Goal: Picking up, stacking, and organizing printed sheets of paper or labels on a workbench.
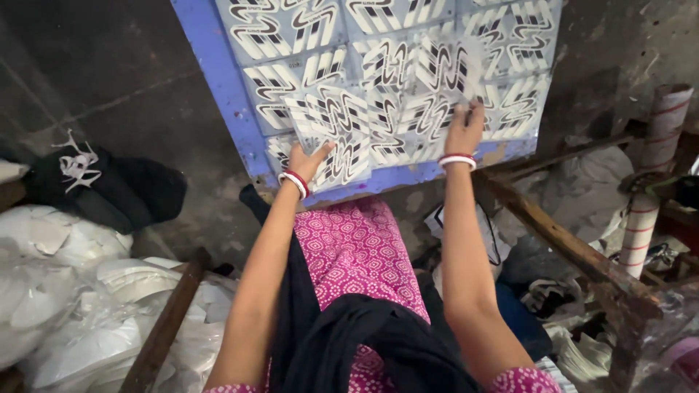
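Fingers (472, 115) on patterned sheets (378, 94), blue board (218, 80), wooden frame (568, 244) beside

Patterned sticker sheets on a blue board — the only label-like things in view.

Glossy white rectangular label sheets with black-and-grey zigzag shapes (393, 65) cover a blue flat board (218, 80) leaning ahead, laid in overlapping rows. One loose sheet of the same pattern (331, 135) lies tilted over the lower rows — the left hand (306, 161) rests on its lower edge, and the right hand (464, 129) presses flat on the sheets further right. No screens or signs show.
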